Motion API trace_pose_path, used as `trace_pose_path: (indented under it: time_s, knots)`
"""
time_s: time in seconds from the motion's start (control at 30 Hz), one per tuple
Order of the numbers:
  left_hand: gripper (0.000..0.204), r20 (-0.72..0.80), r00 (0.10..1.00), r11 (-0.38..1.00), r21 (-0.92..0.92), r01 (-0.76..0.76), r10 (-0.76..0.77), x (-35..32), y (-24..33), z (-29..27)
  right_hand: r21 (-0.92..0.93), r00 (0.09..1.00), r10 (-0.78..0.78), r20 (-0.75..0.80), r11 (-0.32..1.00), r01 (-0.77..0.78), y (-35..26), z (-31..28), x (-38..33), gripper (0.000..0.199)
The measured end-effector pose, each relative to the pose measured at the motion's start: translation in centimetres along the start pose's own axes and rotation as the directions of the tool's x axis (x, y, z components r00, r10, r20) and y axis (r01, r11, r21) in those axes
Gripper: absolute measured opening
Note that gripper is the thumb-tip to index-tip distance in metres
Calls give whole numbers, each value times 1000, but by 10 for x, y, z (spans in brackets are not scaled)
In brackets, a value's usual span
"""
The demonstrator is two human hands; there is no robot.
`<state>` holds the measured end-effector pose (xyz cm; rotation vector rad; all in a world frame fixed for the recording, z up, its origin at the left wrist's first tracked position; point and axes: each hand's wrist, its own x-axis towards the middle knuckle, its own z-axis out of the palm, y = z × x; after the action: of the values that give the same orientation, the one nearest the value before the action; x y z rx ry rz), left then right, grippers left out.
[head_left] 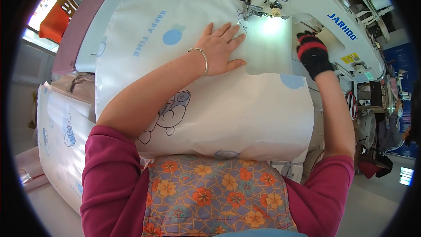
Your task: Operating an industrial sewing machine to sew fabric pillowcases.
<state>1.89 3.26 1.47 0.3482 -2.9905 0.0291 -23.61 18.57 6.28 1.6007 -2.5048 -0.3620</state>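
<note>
Fabric (228, 114) comes first from my side: a wide white sheet with pale blue cartoon prints, which hangs over the near edge of the tabletop (90, 39) just above the flowered apron (215, 197) and spreads away from me toward the sewing machine (307, 4). I judge that its long axis goes from near to far, so the sheet lies straight in line with the needle area (249, 11), under the small bright lamp.

Further on, I see my left hand (219, 48) resting on the sheet, open, palm down and fingers spread, with a thin bracelet (201, 58) at the wrist. The fingertips point to the needle area and are near it but do not touch it. This hand is clearly the nearer one to the seam place, and it lies on the left of the feeding line.

On the other side, my right hand (313, 55) wears a black glove with red bands. It is off the sheet, beside its right edge, close against the white body of the machine. I see only the back of the glove, so I cannot tell if this hand is open or closed, or if it holds something.

Farthest, at the left, a second roll of the same printed material (61, 136) hangs down beside the tabletop, well apart from both hands
</note>
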Motion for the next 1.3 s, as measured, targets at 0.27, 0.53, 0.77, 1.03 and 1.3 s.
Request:
trace_pose_path:
  time_s: [0.27,0.53,0.77,1.03,1.3]
  knots:
    - [71,-86,996,1000,-24,-9,7,-1,-2,5,386,755,-535,-379,650,655,-96,-52,-32,30]
    - [66,-104,994,999,-38,-29,25,5,-7,6,288,837,-407,-367,805,518,-114,5,-29,30]
    - [66,-102,995,998,-48,-29,24,11,-17,6,333,868,-454,-201,802,496,-109,-2,-24,31]
    - [65,-97,991,995,-45,-93,89,-29,-19,-2,440,828,-512,-228,704,557,-94,-2,-19,36]
    - [65,18,968,968,-25,250,-249,-77,-60,-23,397,814,-490,-311,712,580,-94,5,-14,38]
